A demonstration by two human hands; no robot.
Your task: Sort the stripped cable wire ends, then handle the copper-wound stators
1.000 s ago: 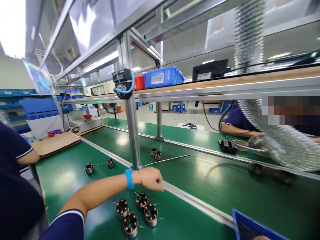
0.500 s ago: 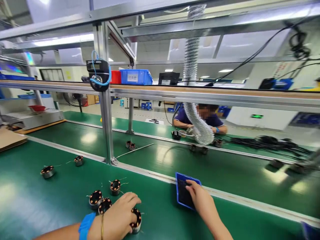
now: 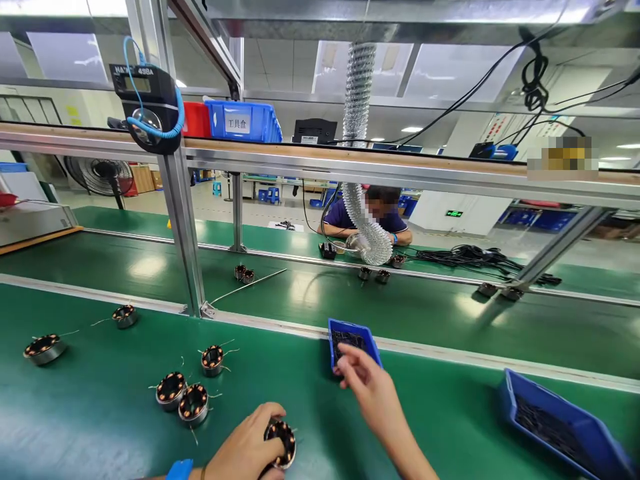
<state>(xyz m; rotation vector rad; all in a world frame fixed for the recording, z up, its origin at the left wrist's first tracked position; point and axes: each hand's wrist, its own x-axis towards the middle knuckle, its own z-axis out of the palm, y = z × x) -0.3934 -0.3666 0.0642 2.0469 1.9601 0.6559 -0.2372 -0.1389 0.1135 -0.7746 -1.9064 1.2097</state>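
Note:
My left hand (image 3: 247, 441) is closed around a motor stator (image 3: 286, 441), a ring with a metal rim and copper windings, low on the green bench. My right hand (image 3: 370, 390) is over the near edge of a small blue bin (image 3: 374, 350) of thin black pieces. Its thumb and forefinger are pinched together; whatever they hold is too small to name. Left of my left hand sit more stators with loose wire ends: one stator (image 3: 193, 405) touches a second stator (image 3: 171, 390), and a third stator (image 3: 213, 360) is just behind.
Two further stators, one nearer (image 3: 44, 350) and one farther (image 3: 125, 317), lie at the left. A larger blue bin (image 3: 560, 427) of black pieces stands at right. A metal post (image 3: 183, 233) rises behind the bench edge. Across the bench, a person sits behind a flexible duct (image 3: 367, 227).
My right hand has drawn back from inside the small bin to its near edge. The left hand still grips the stator. The view has swung right, showing more of the larger bin.

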